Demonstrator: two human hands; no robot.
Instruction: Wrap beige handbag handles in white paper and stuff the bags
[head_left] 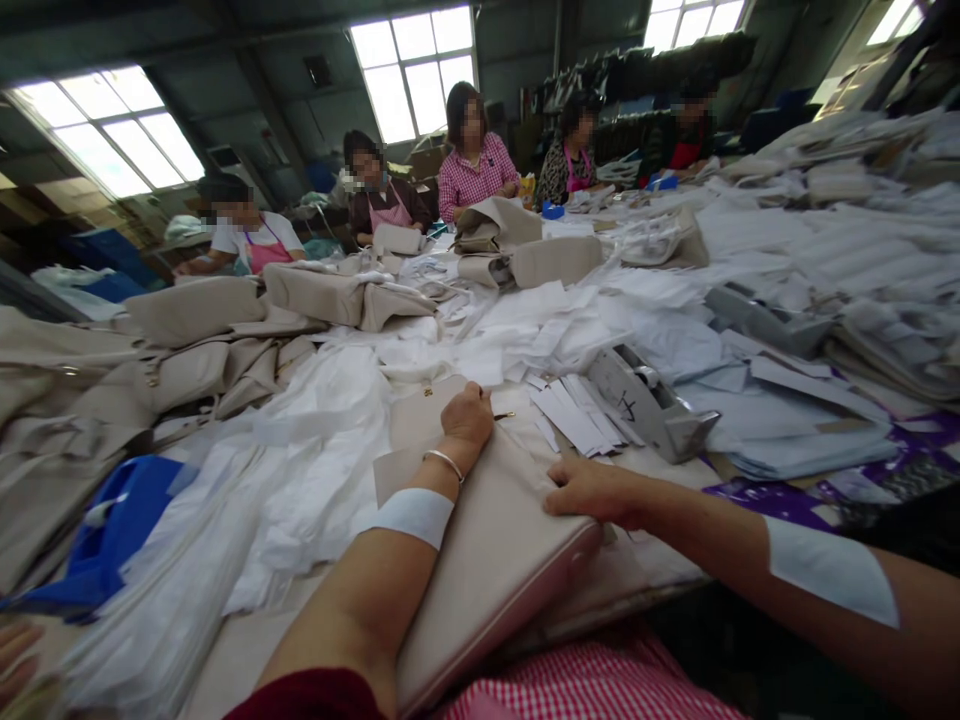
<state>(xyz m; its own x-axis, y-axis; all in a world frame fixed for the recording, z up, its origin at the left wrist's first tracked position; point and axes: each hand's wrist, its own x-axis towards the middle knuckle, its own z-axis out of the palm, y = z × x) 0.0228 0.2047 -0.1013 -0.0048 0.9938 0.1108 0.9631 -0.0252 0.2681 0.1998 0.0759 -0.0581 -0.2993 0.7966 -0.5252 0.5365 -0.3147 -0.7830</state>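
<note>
A beige bag [487, 570] lies slanted across the table's front edge, close to my body. My left hand [466, 415] is closed at the bag's far end, beside a small metal zip pull [506, 415]; what its fingers grip is hidden. My right hand [574, 488] pinches the bag's right edge near a corner. A beige flap with a gold clasp [428, 391] lies just beyond my left wrist. White paper strips [577, 412] and a grey tape dispenser [649, 405] are to the right, past my right hand.
Beige bags [195, 310] are heaped at the left, near a blue tape dispenser [112, 530]. White plastic sleeves [180, 570] and papers [525, 320] cover much of the table. Another grey dispenser [769, 318] stands at right. Several people work across the table; part of another person's hand [16, 660] shows lower left.
</note>
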